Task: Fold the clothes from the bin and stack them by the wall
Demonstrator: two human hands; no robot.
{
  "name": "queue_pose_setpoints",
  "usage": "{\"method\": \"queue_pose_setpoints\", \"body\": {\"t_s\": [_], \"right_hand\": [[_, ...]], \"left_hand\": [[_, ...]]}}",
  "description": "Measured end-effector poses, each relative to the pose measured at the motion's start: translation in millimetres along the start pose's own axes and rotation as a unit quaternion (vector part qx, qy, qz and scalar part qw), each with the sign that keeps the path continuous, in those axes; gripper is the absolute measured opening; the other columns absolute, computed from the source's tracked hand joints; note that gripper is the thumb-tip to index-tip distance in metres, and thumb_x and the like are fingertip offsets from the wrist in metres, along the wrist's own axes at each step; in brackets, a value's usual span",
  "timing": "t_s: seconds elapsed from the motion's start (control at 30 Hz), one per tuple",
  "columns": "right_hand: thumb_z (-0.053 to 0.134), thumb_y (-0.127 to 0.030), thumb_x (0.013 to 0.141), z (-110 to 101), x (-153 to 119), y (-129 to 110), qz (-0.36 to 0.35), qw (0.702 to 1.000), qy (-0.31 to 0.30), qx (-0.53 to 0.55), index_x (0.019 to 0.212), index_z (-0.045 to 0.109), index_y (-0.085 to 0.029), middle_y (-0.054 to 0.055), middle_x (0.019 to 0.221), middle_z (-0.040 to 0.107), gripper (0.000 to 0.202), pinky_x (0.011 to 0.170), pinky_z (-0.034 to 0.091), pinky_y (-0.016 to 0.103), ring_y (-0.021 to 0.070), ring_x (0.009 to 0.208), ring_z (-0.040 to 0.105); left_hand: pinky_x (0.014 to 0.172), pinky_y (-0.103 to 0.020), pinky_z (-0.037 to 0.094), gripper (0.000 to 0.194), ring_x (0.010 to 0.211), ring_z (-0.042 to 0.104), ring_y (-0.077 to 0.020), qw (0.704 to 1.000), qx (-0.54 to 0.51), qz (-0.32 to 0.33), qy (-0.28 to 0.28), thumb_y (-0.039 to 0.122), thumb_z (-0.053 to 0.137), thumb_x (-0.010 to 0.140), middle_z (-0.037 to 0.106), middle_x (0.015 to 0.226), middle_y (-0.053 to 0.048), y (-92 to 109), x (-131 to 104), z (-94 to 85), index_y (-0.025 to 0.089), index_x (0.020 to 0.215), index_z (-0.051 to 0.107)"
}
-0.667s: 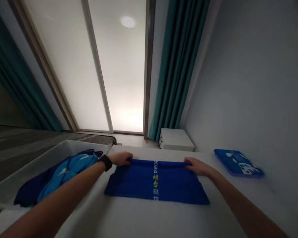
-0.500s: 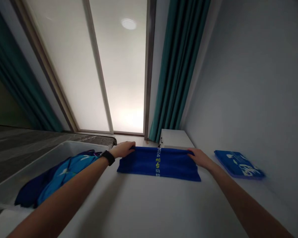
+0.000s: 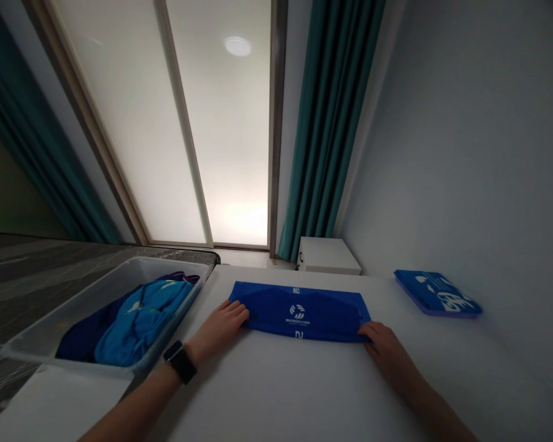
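A dark blue cloth (image 3: 267, 313) with white print lies folded into a wide strip on the white table (image 3: 299, 393). My left hand (image 3: 225, 322), with a black watch on its wrist, is closed on the cloth's left end. At the right end, my right hand (image 3: 380, 341) pinches the near corner between thumb and fingers. Off to the right, a folded blue cloth with white print (image 3: 435, 291) rests on the table beside the wall.
On the left stands a translucent plastic bin (image 3: 32, 347) holding bright blue and dark blue fabric (image 3: 138, 319). A small white cabinet (image 3: 329, 255) is beyond the table's far edge, near the teal curtain (image 3: 332, 135).
Both hands have come nearer with the dark blue cloth, which now lies on the table showing a round white logo. Before, it was held up with yellow and white lettering in view.
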State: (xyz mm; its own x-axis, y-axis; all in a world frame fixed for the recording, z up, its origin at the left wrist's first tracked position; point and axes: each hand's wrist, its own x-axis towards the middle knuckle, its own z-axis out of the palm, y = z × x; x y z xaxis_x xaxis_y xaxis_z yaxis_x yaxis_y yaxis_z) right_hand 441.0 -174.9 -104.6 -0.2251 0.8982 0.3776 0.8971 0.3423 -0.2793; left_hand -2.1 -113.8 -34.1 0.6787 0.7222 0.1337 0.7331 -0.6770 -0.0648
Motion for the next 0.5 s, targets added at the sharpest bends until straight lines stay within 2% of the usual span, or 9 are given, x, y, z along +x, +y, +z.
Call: {"method": "queue_pose_setpoints", "body": {"t_s": [0.13, 0.23, 0.33, 0.5], "right_hand": [[0.046, -0.017, 0.081, 4.8, -39.2, -8.3, 0.008, 1.0, 0.025, 0.011, 0.095, 0.066, -0.023, 0.009, 0.108, 0.068, 0.025, 0.092, 0.049, 0.045, 0.0268, 0.104, 0.063], [0.046, -0.02, 0.085, 3.6, -58.2, -11.2, 0.021, 0.999, 0.042, 0.027, 0.096, 0.066, -0.024, 0.01, 0.111, 0.068, 0.024, 0.092, 0.05, 0.046, 0.0265, 0.106, 0.063], [0.047, -0.023, 0.087, 2.7, -72.5, -11.7, 0.023, 0.998, 0.049, 0.039, 0.095, 0.067, -0.025, 0.009, 0.112, 0.068, 0.022, 0.093, 0.051, 0.046, 0.026, 0.106, 0.064], [0.048, -0.025, 0.087, -0.4, -81.7, -13.7, 0.03, 0.997, 0.045, 0.048, 0.092, 0.067, -0.025, 0.009, 0.112, 0.067, 0.02, 0.092, 0.051, 0.046, 0.0257, 0.105, 0.064]], "left_hand": [[0.085, -0.036, 0.038, 0.018, 0.091, 0.056, -0.0223, 0.998, -0.049, -0.031, 0.001, 0.003, 0.053, 0.085, 0.062, 0.097, -0.003, 17.2, -31.0, 10.5, 0.02, 0.091, 0.056], [0.083, -0.036, 0.038, 0.011, 0.091, 0.054, -0.0232, 0.995, -0.081, -0.045, 0.036, 0.011, 0.053, 0.087, 0.061, 0.097, -0.004, 28.8, -49.5, 14.1, 0.021, 0.09, 0.056], [0.083, -0.037, 0.039, 0.008, 0.093, 0.054, -0.024, 0.99, -0.109, -0.051, 0.074, 0.016, 0.051, 0.09, 0.06, 0.097, -0.005, 37.7, -63.3, 18.0, 0.021, 0.089, 0.057], [0.08, -0.036, 0.04, 0.009, 0.091, 0.054, -0.0232, 0.985, -0.135, -0.049, 0.091, 0.017, 0.052, 0.091, 0.061, 0.096, -0.003, 39.7, -73.3, 22.2, 0.022, 0.086, 0.058]]}}
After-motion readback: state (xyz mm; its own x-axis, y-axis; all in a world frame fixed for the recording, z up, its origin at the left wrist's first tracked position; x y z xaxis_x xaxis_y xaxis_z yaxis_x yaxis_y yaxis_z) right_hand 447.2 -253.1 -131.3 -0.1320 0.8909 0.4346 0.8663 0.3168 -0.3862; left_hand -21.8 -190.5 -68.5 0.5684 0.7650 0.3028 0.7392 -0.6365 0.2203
